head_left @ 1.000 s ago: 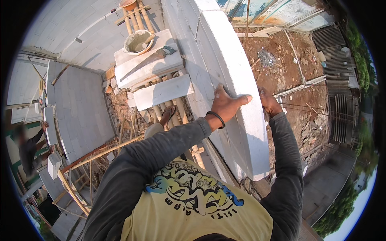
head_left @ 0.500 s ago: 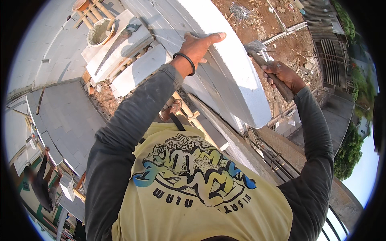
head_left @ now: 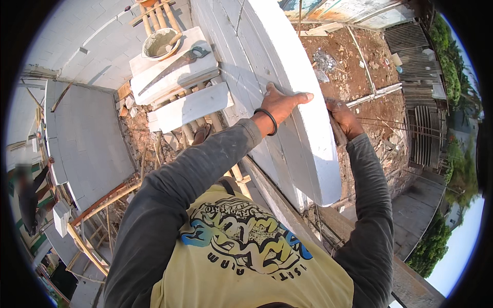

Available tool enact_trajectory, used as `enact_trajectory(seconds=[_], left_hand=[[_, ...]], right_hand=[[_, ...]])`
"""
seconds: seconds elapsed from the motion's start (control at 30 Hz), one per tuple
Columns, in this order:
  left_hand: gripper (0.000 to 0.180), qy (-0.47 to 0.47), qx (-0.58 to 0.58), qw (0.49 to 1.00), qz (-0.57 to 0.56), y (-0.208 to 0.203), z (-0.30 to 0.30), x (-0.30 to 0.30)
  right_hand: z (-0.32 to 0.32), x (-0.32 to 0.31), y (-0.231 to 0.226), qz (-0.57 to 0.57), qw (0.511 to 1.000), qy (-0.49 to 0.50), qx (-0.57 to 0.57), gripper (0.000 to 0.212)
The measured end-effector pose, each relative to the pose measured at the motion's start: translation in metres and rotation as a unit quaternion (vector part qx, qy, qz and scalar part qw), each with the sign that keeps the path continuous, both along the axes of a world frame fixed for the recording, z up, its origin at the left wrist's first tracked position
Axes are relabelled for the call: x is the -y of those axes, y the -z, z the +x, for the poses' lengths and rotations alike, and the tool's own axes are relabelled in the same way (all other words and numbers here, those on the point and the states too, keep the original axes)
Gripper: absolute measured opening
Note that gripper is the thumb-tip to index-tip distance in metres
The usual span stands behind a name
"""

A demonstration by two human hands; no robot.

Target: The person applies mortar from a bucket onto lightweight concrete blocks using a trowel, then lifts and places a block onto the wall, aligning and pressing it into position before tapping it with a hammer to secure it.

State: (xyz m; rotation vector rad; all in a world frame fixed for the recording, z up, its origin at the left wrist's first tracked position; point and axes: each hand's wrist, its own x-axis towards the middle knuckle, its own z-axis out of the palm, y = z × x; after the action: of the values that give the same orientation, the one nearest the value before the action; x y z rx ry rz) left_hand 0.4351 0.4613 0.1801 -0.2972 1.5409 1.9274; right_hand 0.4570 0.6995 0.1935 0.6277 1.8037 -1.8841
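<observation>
My left hand lies against the near side of a pale block wall, its thumb stretched over the white top edge and a black band round the wrist. It holds nothing. Beyond the wall's far side, my right hand is closed round a wooden-handled tool. Only part of the handle shows; the wall hides its head now. The earlier picture shows a flat grey head on it.
At upper left, a handsaw and a mortar bucket rest on pale blocks over bamboo poles. Rubble ground lies beyond the wall. A person works at far left. Thin rods run behind my right hand.
My right hand has moved left and down to the wall's far side, taking the tool's head out of sight. My left hand has slid nearer along the wall. The view has shifted.
</observation>
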Motion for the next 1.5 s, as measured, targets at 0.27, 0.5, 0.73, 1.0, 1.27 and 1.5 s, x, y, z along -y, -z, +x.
enact_trajectory(seconds=[0.27, 0.5, 0.73, 1.0, 1.27, 1.5], left_hand=[[0.129, -0.03, -0.018, 0.999, -0.006, -0.008, 0.004, 0.005], [0.134, -0.01, -0.016, 1.0, 0.002, -0.009, -0.003, 0.007], [0.124, -0.019, -0.023, 0.999, -0.03, -0.014, 0.0, 0.004], [0.13, 0.001, -0.016, 0.999, -0.031, -0.01, -0.001, 0.004], [0.133, 0.005, -0.022, 0.999, -0.044, -0.011, 0.001, 0.008], [0.133, 0.016, -0.038, 0.997, -0.072, -0.011, 0.0, 0.01]], right_hand=[[-0.102, 0.021, 0.024, -0.023, 0.999, 0.019, -0.024, 0.033], [-0.116, 0.042, 0.019, 0.017, 0.984, -0.155, -0.089, 0.031], [-0.12, 0.048, 0.009, -0.005, 0.991, -0.117, -0.061, 0.033], [-0.125, 0.038, 0.023, 0.049, 0.979, -0.161, -0.116, 0.03], [-0.128, 0.037, 0.017, 0.23, 0.949, -0.157, -0.151, 0.037], [-0.108, 0.047, -0.056, 0.405, 0.862, -0.148, -0.265, 0.035]])
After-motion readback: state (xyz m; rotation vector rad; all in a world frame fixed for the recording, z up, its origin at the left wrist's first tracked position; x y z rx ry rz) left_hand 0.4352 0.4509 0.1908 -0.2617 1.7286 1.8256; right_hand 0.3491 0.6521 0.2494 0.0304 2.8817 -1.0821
